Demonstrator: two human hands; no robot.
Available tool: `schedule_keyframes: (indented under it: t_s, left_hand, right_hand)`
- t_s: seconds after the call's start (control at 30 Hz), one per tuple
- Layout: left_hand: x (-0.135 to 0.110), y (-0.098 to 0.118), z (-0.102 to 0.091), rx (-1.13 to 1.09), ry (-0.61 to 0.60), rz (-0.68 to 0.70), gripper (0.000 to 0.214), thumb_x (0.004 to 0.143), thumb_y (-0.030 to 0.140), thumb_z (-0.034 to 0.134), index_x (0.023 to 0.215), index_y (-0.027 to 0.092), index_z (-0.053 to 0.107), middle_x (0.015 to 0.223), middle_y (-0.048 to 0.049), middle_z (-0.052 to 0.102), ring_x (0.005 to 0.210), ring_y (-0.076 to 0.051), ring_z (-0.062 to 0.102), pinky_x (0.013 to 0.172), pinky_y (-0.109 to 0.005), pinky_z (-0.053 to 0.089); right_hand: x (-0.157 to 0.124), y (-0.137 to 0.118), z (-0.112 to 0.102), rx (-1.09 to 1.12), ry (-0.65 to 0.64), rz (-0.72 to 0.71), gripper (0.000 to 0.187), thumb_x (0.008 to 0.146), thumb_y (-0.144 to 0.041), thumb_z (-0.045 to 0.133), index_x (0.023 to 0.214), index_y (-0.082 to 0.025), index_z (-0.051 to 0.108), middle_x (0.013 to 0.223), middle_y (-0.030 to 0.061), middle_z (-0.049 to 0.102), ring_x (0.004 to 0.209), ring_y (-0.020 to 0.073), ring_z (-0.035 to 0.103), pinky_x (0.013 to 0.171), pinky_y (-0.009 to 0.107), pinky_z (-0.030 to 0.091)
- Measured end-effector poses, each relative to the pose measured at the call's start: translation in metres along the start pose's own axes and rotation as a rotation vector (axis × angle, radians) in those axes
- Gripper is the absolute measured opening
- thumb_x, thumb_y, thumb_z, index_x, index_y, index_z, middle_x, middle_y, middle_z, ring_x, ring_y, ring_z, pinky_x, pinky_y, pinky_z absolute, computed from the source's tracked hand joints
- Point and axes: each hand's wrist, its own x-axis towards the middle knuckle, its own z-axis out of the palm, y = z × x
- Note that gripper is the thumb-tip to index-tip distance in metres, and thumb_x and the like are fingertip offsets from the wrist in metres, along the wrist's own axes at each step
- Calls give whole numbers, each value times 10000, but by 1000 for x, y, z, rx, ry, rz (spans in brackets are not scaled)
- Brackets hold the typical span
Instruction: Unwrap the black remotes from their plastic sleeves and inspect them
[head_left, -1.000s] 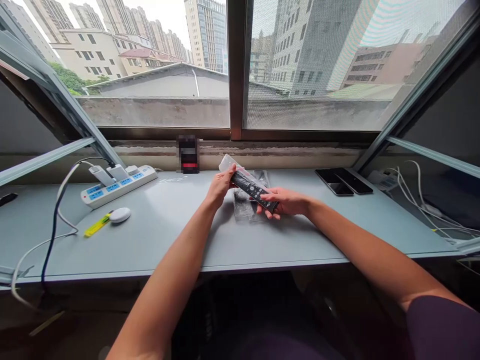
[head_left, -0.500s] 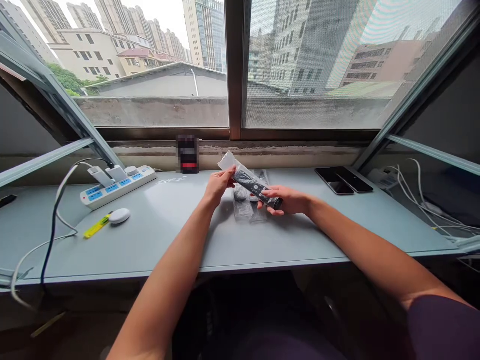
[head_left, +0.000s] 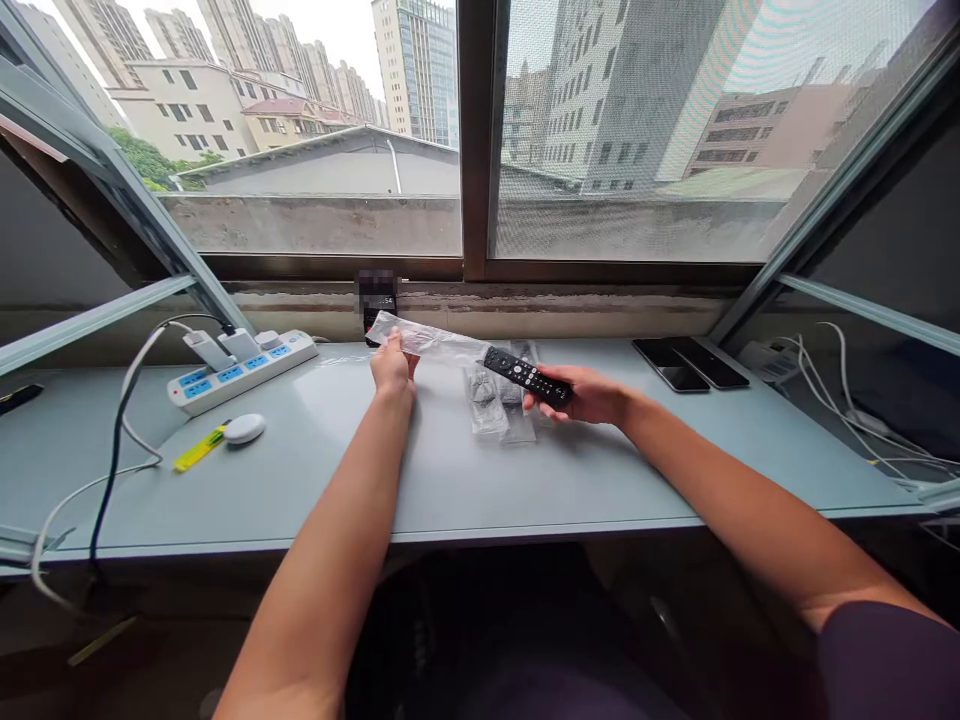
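My right hand (head_left: 589,393) grips a black remote control (head_left: 526,375) by its near end, its buttons facing up, just above the grey desk (head_left: 450,470). My left hand (head_left: 394,365) is closed on one end of an empty clear plastic sleeve (head_left: 435,343), held out to the left of the remote and free of it. Under the remote, a small heap of clear bags (head_left: 499,405) with dark items inside lies on the desk.
A white power strip (head_left: 240,368) with plugs and trailing cables sits at the left, with a white oval device (head_left: 244,428) and a yellow marker (head_left: 196,449) in front of it. Two dark phones (head_left: 690,363) lie at the right, cables beyond them. A small dark object (head_left: 376,297) stands by the window sill.
The remote has come out of the plastic sleeve: my left hand pulled the sleeve away to the left while my right hand kept the remote.
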Motion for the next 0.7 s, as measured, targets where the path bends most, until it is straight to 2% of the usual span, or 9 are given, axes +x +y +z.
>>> schedule_keyframes:
  t_s: [0.1, 0.17, 0.27, 0.37, 0.43, 0.53, 0.6, 0.7]
  left_hand:
    - [13, 6, -9, -38, 117, -7, 93, 1012, 253, 742, 970, 217, 667, 964, -40, 772, 927, -173, 788, 826, -266, 648]
    - [19, 9, -12, -61, 150, -19, 64, 1014, 223, 709, 987, 215, 651, 935, -31, 758, 872, -164, 784, 807, -267, 650]
    - [22, 9, -13, -19, 150, -42, 61, 1004, 200, 682, 981, 212, 626, 860, -5, 714, 736, -138, 739, 748, -252, 622]
    - [21, 4, -13, 163, 63, -6, 111, 945, 199, 741, 1009, 209, 651, 829, 5, 681, 671, -143, 687, 723, -268, 588]
    - [19, -1, -15, 290, -9, 51, 260, 874, 193, 811, 1097, 211, 678, 893, -25, 717, 767, -194, 729, 794, -317, 598]
    - [16, -7, -16, 400, -70, 162, 503, 753, 123, 898, 1192, 217, 672, 1073, -102, 773, 1116, -300, 765, 1002, -387, 578]
    - [13, -9, -17, 477, -127, 229, 543, 687, 68, 921, 1146, 220, 674, 1167, -145, 776, 1331, -347, 697, 1137, -419, 518]
    - [8, -9, -17, 638, -242, 323, 498, 651, 23, 893, 1059, 228, 693, 1245, -173, 768, 1446, -399, 626, 1256, -465, 431]
  right_hand:
    - [0, -4, -2, 180, 135, -58, 211, 1078, -233, 562, 1213, -131, 689, 1096, 171, 826, 778, 219, 737, 580, 298, 598]
    - [0, -6, -3, 276, 176, -80, 239, 1033, -175, 564, 1223, -123, 698, 1114, 156, 804, 796, 209, 722, 581, 287, 593]
    - [0, -10, -3, 379, 188, -85, 249, 1078, -273, 549, 1226, -151, 707, 983, 97, 755, 656, 168, 610, 501, 259, 530]
    - [1, -11, -2, 443, 219, -114, 322, 1156, -370, 454, 1253, -195, 706, 915, 65, 707, 604, 159, 539, 462, 245, 491]
    - [3, -10, -1, 449, 247, -170, 322, 1170, -372, 444, 1281, -219, 704, 930, 60, 702, 641, 167, 565, 496, 251, 529]
    - [4, -9, -2, 457, 243, -233, 300, 1158, -421, 519, 1273, -216, 705, 946, 62, 699, 741, 179, 629, 611, 276, 622]
    - [4, -9, -5, 481, 237, -241, 262, 1141, -428, 584, 1217, -207, 703, 893, 42, 669, 739, 168, 631, 651, 270, 649]
    - [4, -9, -10, 510, 276, -219, 135, 1124, -348, 666, 1112, -213, 676, 790, -7, 594, 642, 122, 583, 591, 203, 625]
